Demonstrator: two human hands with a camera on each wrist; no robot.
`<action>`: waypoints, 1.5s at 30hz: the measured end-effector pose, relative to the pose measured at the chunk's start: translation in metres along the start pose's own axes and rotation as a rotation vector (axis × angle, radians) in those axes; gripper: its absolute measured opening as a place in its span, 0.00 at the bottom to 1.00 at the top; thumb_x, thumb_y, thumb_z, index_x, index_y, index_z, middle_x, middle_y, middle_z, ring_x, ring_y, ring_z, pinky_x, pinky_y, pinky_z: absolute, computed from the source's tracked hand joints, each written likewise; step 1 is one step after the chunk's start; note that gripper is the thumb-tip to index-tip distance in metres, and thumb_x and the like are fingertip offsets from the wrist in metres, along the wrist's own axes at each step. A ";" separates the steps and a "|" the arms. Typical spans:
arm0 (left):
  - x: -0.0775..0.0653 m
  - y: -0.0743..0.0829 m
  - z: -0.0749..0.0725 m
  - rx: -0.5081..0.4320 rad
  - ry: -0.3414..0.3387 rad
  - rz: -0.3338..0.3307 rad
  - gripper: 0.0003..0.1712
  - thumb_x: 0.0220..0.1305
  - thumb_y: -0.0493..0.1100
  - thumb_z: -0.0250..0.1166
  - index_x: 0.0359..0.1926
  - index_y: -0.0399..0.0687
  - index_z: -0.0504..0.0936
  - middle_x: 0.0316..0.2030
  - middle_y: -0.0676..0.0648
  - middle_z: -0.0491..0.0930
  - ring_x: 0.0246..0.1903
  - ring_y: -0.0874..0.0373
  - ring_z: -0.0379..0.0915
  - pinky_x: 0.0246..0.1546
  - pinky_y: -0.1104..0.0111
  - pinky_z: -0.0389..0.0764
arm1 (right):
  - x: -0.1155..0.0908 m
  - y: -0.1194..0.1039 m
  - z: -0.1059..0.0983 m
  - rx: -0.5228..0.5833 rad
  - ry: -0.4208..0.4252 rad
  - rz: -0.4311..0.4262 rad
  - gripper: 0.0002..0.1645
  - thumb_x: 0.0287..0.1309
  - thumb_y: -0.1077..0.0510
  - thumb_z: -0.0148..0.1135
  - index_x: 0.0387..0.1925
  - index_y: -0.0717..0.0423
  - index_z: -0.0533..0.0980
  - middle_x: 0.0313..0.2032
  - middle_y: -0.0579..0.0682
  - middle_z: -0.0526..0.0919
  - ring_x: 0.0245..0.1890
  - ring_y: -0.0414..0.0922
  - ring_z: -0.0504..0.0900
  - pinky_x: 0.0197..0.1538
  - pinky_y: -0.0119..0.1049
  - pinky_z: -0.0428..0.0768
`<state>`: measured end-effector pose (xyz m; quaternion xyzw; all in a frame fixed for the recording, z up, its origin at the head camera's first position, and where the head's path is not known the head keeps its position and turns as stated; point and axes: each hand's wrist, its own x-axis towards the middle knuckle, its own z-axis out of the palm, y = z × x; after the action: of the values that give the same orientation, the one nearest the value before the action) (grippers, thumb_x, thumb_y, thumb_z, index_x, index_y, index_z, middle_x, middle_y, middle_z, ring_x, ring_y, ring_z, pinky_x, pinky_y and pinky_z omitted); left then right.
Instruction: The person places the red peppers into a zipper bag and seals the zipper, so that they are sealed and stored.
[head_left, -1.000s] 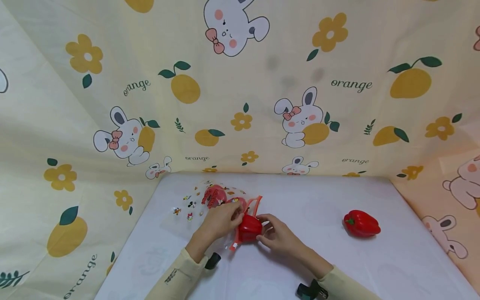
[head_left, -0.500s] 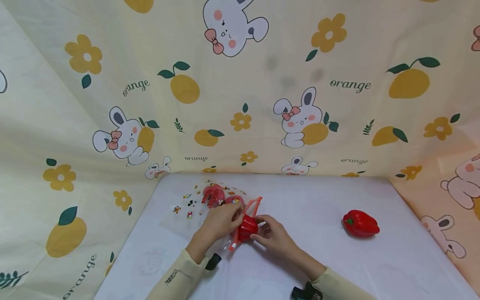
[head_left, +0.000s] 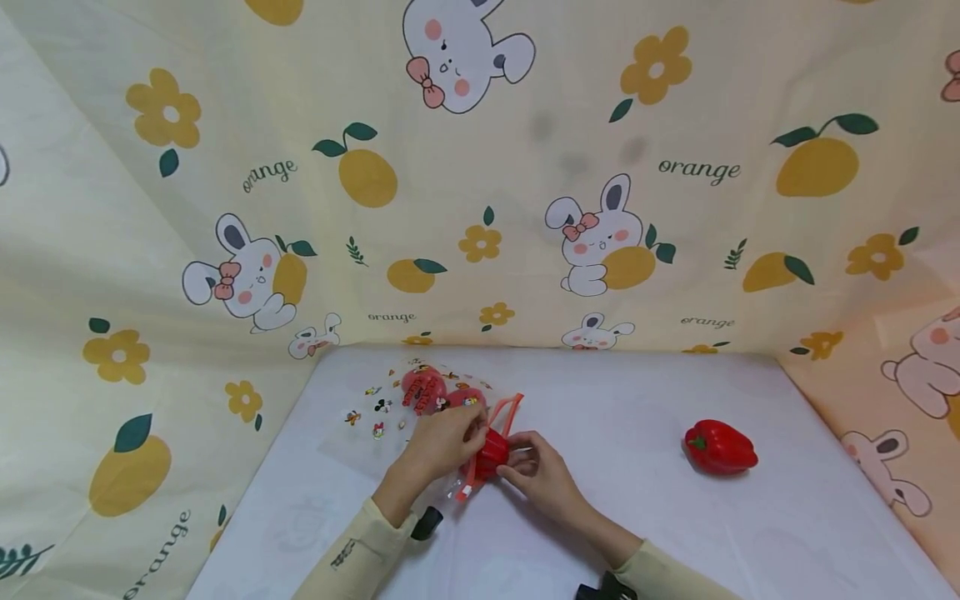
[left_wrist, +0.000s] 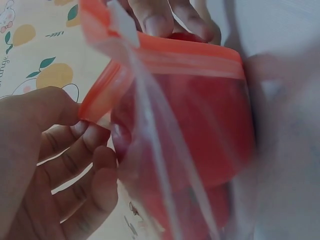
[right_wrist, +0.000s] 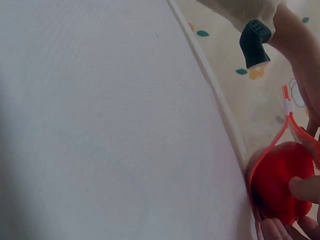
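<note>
A clear zip bag [head_left: 378, 429] with cartoon prints lies on its side, its orange zip edge [left_wrist: 192, 59] spread apart. My left hand [head_left: 444, 439] pinches that edge between thumb and fingers. Through the mouth goes a red bell pepper [right_wrist: 275, 182], mostly within the bag in the left wrist view. My right hand [head_left: 546, 477] holds its outer end, the thumb on its side and the fingers beneath it. Deeper in the bag, red rounded things [head_left: 423, 389] show through the film. Another red bell pepper [head_left: 720, 447], with a green stem, lies alone on the right.
The white-covered table [head_left: 637, 392] ends at a printed cloth backdrop [head_left: 442, 167] at the back and sides. A dark wrist camera [head_left: 427, 523] sits at my left cuff, and another [head_left: 607, 588] is near my right cuff.
My right hand has moved left with the bell pepper, which has gone further into the bag. The left hand stays at the bag's edge.
</note>
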<state>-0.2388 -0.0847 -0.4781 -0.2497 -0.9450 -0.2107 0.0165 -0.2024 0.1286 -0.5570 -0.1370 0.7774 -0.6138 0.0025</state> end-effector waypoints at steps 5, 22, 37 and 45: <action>0.000 0.000 0.000 -0.002 0.006 -0.005 0.05 0.74 0.48 0.69 0.45 0.59 0.80 0.26 0.61 0.74 0.25 0.65 0.69 0.22 0.72 0.71 | 0.001 -0.001 0.007 0.041 0.007 -0.019 0.27 0.61 0.69 0.76 0.59 0.67 0.75 0.53 0.64 0.84 0.47 0.55 0.89 0.49 0.33 0.87; 0.001 0.000 -0.001 -0.018 0.030 0.004 0.05 0.74 0.47 0.69 0.44 0.58 0.80 0.25 0.59 0.73 0.24 0.65 0.67 0.21 0.72 0.69 | 0.009 0.004 0.020 -0.024 0.026 -0.030 0.25 0.61 0.65 0.79 0.57 0.61 0.79 0.46 0.57 0.88 0.44 0.51 0.89 0.46 0.29 0.86; 0.001 -0.002 -0.003 0.005 0.056 0.051 0.04 0.74 0.45 0.68 0.42 0.56 0.79 0.26 0.59 0.72 0.24 0.64 0.65 0.23 0.70 0.66 | 0.017 0.003 0.032 0.017 0.013 -0.004 0.23 0.61 0.65 0.78 0.55 0.64 0.80 0.45 0.59 0.89 0.41 0.49 0.89 0.42 0.28 0.84; 0.000 -0.003 -0.003 0.015 0.067 0.068 0.04 0.75 0.46 0.67 0.41 0.57 0.78 0.25 0.59 0.71 0.24 0.64 0.66 0.23 0.70 0.66 | 0.023 0.000 0.036 0.025 0.020 -0.017 0.21 0.61 0.68 0.75 0.54 0.67 0.79 0.45 0.60 0.89 0.41 0.49 0.88 0.42 0.28 0.84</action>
<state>-0.2411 -0.0883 -0.4771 -0.2743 -0.9365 -0.2110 0.0573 -0.2181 0.0895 -0.5626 -0.1376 0.7683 -0.6250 -0.0090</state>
